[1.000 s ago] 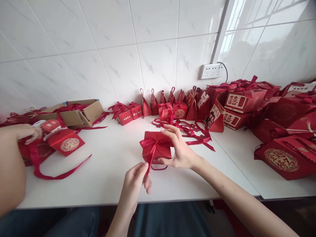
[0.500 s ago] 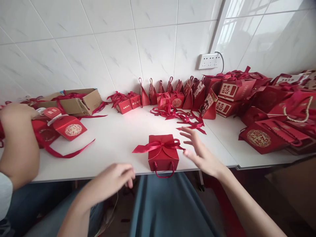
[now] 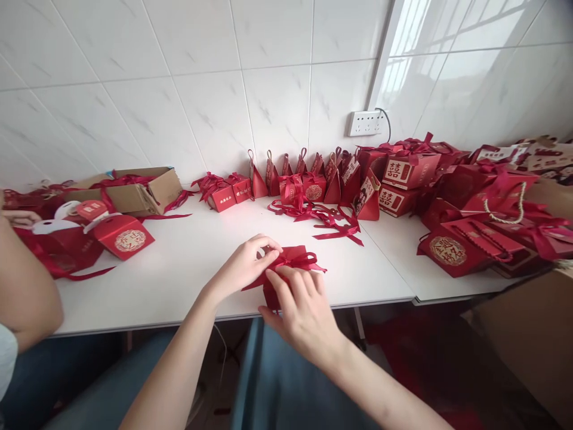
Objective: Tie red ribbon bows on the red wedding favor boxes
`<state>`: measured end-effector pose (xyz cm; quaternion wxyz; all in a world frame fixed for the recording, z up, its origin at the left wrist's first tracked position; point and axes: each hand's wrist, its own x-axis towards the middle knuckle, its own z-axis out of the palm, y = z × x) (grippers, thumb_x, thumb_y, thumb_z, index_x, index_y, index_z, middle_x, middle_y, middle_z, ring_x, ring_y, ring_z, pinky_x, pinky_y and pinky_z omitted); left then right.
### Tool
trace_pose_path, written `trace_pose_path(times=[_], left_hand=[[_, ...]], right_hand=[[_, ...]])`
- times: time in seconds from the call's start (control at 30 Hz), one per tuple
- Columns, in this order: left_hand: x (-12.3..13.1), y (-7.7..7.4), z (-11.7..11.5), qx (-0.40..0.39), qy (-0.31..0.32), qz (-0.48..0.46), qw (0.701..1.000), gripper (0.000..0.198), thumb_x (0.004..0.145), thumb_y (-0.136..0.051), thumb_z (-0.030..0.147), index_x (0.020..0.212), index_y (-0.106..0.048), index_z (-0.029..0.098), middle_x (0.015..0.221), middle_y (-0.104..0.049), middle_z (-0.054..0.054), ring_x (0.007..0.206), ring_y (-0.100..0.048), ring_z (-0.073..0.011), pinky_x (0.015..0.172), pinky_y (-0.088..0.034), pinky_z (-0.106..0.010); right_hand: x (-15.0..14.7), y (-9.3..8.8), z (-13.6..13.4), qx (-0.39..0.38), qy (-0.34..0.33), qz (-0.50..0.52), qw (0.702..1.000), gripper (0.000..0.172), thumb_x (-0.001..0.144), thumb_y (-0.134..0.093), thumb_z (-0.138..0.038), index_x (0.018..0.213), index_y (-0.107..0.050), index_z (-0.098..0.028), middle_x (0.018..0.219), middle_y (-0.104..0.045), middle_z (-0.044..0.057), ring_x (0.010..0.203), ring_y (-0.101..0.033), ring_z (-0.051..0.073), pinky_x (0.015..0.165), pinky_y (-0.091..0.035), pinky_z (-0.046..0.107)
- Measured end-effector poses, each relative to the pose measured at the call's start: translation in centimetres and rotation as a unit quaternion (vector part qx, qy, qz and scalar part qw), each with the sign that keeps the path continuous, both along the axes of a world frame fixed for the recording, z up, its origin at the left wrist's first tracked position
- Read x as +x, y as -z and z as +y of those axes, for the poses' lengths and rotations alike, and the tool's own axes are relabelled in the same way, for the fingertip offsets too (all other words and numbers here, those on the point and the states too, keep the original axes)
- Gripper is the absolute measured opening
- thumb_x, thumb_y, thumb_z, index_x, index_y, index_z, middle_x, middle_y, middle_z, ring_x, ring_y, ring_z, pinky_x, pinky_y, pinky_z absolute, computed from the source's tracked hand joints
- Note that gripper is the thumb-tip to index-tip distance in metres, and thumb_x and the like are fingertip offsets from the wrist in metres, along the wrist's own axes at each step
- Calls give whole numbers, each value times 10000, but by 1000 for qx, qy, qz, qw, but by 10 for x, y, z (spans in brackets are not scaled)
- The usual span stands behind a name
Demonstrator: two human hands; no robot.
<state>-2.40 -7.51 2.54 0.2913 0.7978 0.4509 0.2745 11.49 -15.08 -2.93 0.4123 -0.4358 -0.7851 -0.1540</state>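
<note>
A small red gift box (image 3: 295, 250) sits at the front edge of the white table, largely covered by my hands. A dark red ribbon (image 3: 308, 259) is tied in a bow across its top, with a loop and a tail showing on the right. My left hand (image 3: 248, 263) is at the box's left side, thumb and forefinger pinched on the ribbon by the knot. Over the front and top lies my right hand (image 3: 307, 307), its fingers bent round the box and the thumb low at the front left corner. The cord handle is hidden.
Loose ribbons (image 3: 331, 221) lie behind the box, before a row of small red boxes (image 3: 293, 190). Stacked red boxes (image 3: 452, 248) fill the right. At left are a cardboard carton (image 3: 134, 196), more red boxes (image 3: 128, 239) and a co-worker's arm (image 3: 29, 280).
Both my hands, apart from the box before, have come in to it. The left now pinches the ribbon and the right grips the box. The co-worker's hand has shifted, and the view has turned slightly right.
</note>
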Motion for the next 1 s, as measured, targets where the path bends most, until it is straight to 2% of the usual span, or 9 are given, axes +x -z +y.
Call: trace_pose_path(times=[0.1,0.23,0.33,0.43,0.53,0.63,0.77,0.9,1.0], left_hand=[[-4,4,4,-59,6,-38,998,212,849,-480,337,868,-634,193,979,-635,-40,888,-594,-186,817,-458,-299],[-7,6,3,-72,23,-40,996,210,844,-497,327,861,-651,185,1006,-615,-53,917,-589,-199,835,-452,-314],[-7,8,3,-52,34,-20,998,201,847,-489,295,874,-661,194,1010,-601,-50,942,-578,-193,859,-440,-317],[-7,9,4,-35,36,-7,999,204,852,-475,285,883,-661,205,1014,-590,-47,960,-568,-189,865,-437,-317],[-6,10,4,-34,34,5,999,220,861,-441,264,885,-654,213,1028,-576,-40,969,-562,-184,860,-437,-311],[0,8,3,-25,28,13,999,248,865,-402,233,864,-649,215,1017,-579,-29,980,-557,-181,895,-416,-310],[11,2,-3,0,-4,39,999,272,876,-426,365,806,-635,207,962,-593,-39,942,-559,-205,880,-417,-333],[16,2,-6,32,-7,72,997,220,859,-481,372,798,-623,216,923,-584,-34,946,-546,-213,852,-419,-335],[16,6,-5,26,12,61,998,222,869,-475,359,787,-619,212,915,-585,-32,931,-549,-204,842,-421,-326]], right_hand=[[-15,5,6,-10,21,-8,1000,342,841,-514,-174,1174,-518,-94,1073,-612,165,867,-527,266,710,-399,403],[-13,3,10,-21,16,-9,1000,108,876,-478,-160,916,-578,-167,872,-618,102,735,-508,232,660,-383,377],[-5,1,9,-45,-30,33,998,156,874,-442,-78,838,-543,-190,813,-611,55,711,-501,194,657,-387,340],[4,3,7,-68,-88,134,985,238,878,-363,-12,903,-505,-201,788,-608,29,706,-518,163,652,-418,303],[14,10,6,-34,-105,195,974,235,893,-362,-30,1003,-472,-205,813,-594,36,699,-525,156,620,-447,292],[20,17,7,-1,-95,190,977,242,876,-505,-108,1092,-450,-202,789,-550,29,667,-509,157,592,-473,303],[22,20,10,45,-59,221,972,262,858,-502,-54,1048,-488,-235,777,-507,19,677,-522,152,564,-499,295],[22,17,12,39,-10,306,951,260,843,-485,-34,998,-514,-241,876,-485,54,806,-546,176,585,-536,304],[25,16,12,36,-1,343,939,251,831,-522,-59,997,-506,-246,870,-514,52,815,-564,189,580,-539,318]])
